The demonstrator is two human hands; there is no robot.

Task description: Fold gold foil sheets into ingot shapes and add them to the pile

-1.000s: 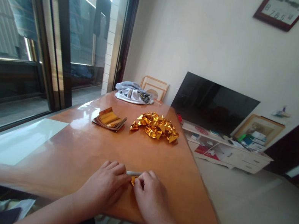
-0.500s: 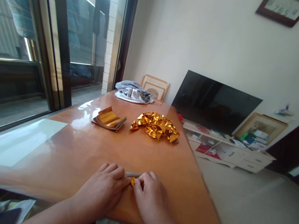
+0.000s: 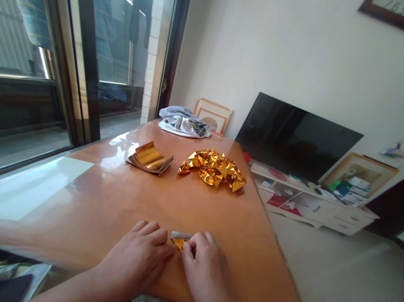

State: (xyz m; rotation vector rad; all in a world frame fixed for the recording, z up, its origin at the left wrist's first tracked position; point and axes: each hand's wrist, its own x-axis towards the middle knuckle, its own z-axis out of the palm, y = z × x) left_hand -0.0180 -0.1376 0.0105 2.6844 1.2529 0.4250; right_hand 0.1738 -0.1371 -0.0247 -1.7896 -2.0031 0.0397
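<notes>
Near the front edge of the table, a partly folded sheet of gold foil paper (image 3: 179,244) lies between my two hands. A grey-white strip of its back side shows along the far edge. My left hand (image 3: 143,252) is closed, its thumb and fingertips on the sheet's left end. From the right, my right hand (image 3: 206,262) pinches the sheet between thumb and forefinger. Farther up the table sits a stack of gold foil paper sheets (image 3: 151,157), curled at the edges. Right of it is a heap of folded gold foil pieces (image 3: 218,168), with one piece (image 3: 184,168) slightly apart.
The brown table (image 3: 131,196) has rounded corners. A pale sheet (image 3: 31,186) lies at its left side, and bundled cloth (image 3: 183,122) at the far end. Beyond stand a television (image 3: 298,137) and a low white cabinet (image 3: 332,211). A glass sliding door (image 3: 98,49) is at left.
My hands have parted slightly at the sheet, and more of its gold face shows between them. The whole view has shifted a little. The stack and heap stay in place.
</notes>
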